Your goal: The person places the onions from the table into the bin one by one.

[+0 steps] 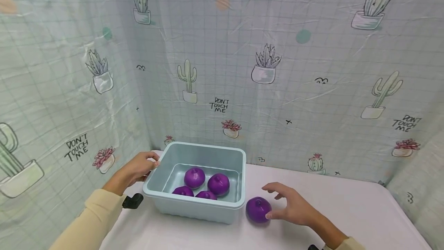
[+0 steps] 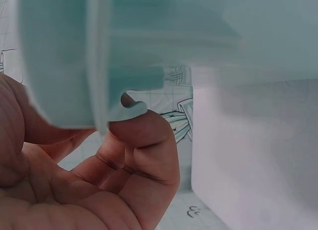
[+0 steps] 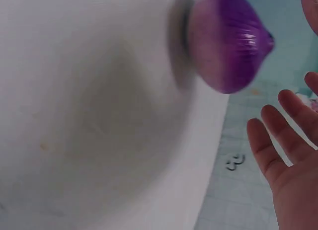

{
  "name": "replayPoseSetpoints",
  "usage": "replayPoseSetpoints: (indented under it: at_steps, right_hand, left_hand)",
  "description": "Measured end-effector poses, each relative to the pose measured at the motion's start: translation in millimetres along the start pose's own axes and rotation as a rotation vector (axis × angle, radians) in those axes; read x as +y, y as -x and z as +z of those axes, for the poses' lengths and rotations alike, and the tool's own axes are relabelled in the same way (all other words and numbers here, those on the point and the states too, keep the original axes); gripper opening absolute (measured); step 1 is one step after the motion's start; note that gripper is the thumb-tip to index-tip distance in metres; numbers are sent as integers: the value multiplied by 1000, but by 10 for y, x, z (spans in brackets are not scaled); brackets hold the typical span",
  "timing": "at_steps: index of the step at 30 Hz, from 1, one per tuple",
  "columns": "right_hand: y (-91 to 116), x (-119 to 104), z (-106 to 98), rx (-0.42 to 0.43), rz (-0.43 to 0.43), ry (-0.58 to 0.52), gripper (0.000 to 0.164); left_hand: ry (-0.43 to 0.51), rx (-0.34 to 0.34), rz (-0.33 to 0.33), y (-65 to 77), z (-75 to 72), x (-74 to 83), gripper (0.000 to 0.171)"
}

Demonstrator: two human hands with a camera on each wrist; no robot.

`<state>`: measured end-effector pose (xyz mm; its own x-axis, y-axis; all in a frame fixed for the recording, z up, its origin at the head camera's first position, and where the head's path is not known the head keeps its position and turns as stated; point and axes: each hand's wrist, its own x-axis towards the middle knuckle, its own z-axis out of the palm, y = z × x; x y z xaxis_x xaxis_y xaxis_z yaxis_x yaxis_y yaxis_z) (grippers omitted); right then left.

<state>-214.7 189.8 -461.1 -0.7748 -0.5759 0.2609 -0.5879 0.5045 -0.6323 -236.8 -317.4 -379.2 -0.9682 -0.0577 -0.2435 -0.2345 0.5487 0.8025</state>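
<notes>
A light blue plastic bin (image 1: 194, 208) stands on the table with several shiny purple onions (image 1: 218, 184) inside. My left hand (image 1: 141, 167) grips the bin's left rim; in the left wrist view its fingers (image 2: 151, 160) curl under the rim's edge. Just outside the bin's right side, one more purple onion (image 1: 258, 210) sits on the table. Beside that onion is my right hand (image 1: 293, 205), thumb and fingers spread apart around its right side. In the right wrist view the fingers (image 3: 271, 150) extend with a gap between them and the onion (image 3: 233, 43).
The white table (image 1: 333, 196) extends to the right of the loose onion. A curtain (image 1: 277, 119) printed with cacti hangs close behind the bin and along the left side. Black wrist straps (image 1: 133, 201) show at both cuffs.
</notes>
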Motion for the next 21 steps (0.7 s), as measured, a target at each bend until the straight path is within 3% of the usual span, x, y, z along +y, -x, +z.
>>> replayPoseSetpoints:
  at_steps: [9, 21]
  right_hand:
    - [-39, 152, 276, -78, 73, 55, 88]
    - [-67, 159, 424, -84, 95, 83, 90]
  left_hand:
    - [2, 10, 2, -4, 3, -2, 23]
    - [21, 23, 5, -17, 27, -30, 22]
